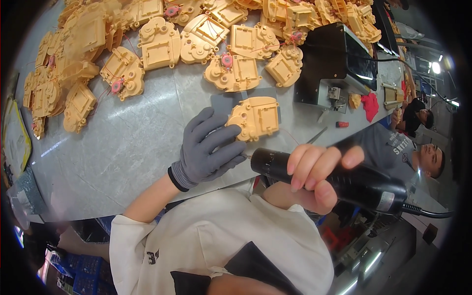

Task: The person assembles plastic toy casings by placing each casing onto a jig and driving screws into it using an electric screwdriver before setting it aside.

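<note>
My left hand [209, 145], in a grey knitted glove, has its fingers closed on the left edge of a yellow-orange plastic housing [260, 118]. This housing has a square recess and round bosses, and it rests partly over a dark grey pad [222, 104] on the table. In my bare right hand [319, 174] is a thick black electric screwdriver [361, 184], held almost level. Its tip points left, close to my gloved fingers and just below the housing. My glove partly hides the bit, so I cannot tell whether it touches anything.
Many similar housings [162, 44] are heaped across the far side of the grey table [142, 147], some with pink discs and red wires. A black machine [329, 64] stands at the right, near a red cloth [369, 105]. The screwdriver's cable [427, 212] trails right. Other people sit beyond.
</note>
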Action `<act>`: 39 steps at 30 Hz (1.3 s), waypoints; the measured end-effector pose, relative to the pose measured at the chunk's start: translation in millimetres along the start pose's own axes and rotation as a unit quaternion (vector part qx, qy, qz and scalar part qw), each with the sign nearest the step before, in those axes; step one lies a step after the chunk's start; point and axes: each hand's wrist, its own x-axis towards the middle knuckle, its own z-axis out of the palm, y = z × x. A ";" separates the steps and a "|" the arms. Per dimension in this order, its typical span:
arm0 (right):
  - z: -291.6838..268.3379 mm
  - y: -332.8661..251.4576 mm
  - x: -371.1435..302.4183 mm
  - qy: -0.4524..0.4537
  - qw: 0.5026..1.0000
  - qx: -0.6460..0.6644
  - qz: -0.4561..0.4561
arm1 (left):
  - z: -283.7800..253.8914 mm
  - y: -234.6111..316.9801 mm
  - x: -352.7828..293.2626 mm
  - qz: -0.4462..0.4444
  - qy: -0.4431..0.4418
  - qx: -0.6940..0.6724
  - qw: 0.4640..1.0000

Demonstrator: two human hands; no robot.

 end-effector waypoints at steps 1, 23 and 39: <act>0.0 -0.1 -0.5 -0.007 1.000 -0.005 0.007 | -2.6 1.2 2.4 0.005 -0.005 0.004 1.000; -24.9 -0.5 8.9 0.061 0.982 -0.169 -0.063 | 13.3 -6.4 8.3 -0.090 -0.071 -0.006 0.993; -25.2 9.6 23.0 -0.061 0.977 -0.205 -0.019 | 14.7 -14.5 20.5 -0.086 -0.075 0.000 0.993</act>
